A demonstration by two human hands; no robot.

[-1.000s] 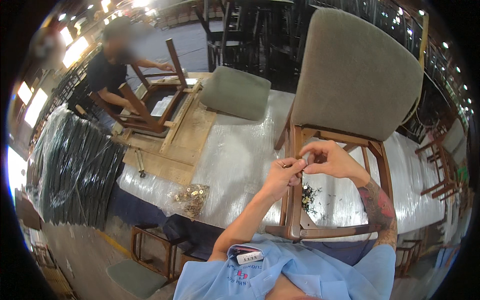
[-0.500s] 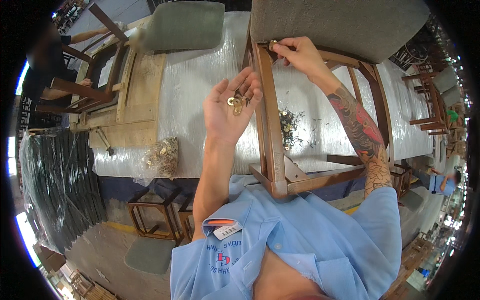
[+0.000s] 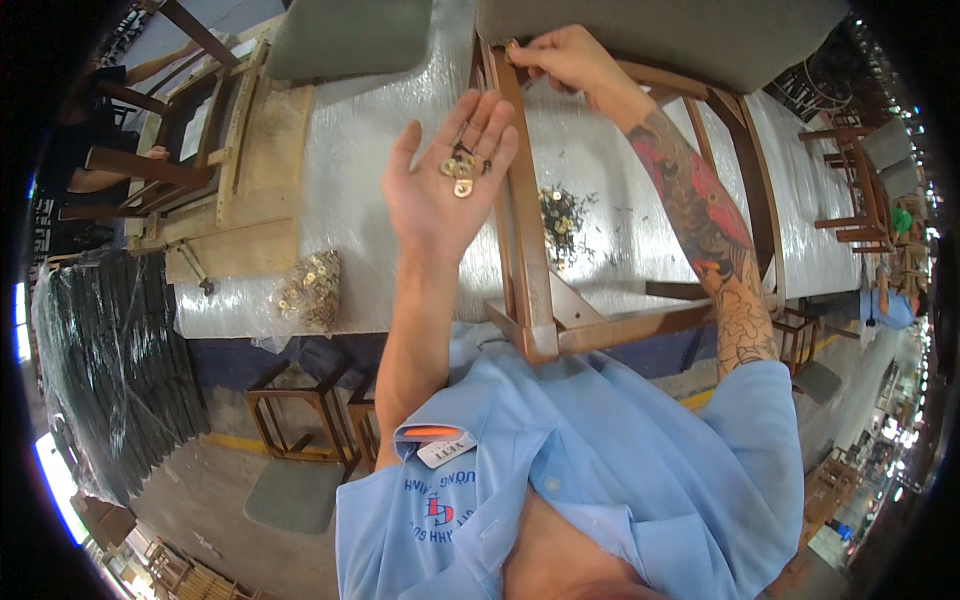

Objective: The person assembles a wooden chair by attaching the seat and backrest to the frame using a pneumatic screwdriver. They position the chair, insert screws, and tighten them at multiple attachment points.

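Palm up, my left hand (image 3: 440, 190) has its fingers stretched out, with several small brass brackets (image 3: 462, 175) and dark screws (image 3: 485, 165) lying loose on it. It is just left of the brown wooden chair frame (image 3: 522, 215), which lies on the wrapped table. Farther off, my right hand (image 3: 565, 60) reaches over the frame, its thumb and fingers closed on a small brass bracket (image 3: 511, 50) at the frame's far left corner, by the grey padded chair part (image 3: 660, 35). Inside the frame is a pile of dark screws and brackets (image 3: 562, 220).
A clear plastic bag of brass brackets (image 3: 312, 290) rests near the table's front edge. At the left, another person's hand (image 3: 157, 152) is by a second chair frame (image 3: 150, 165) on a wooden board (image 3: 270, 210). Plastic-wrapped dark panels (image 3: 125, 370) stand at the left. Small chairs (image 3: 300, 420) are below the table.
The fingers of my left hand have straightened, so the palm lies flatter and the brackets show more. My right hand stays at the frame's corner. The whole view has shifted slightly.
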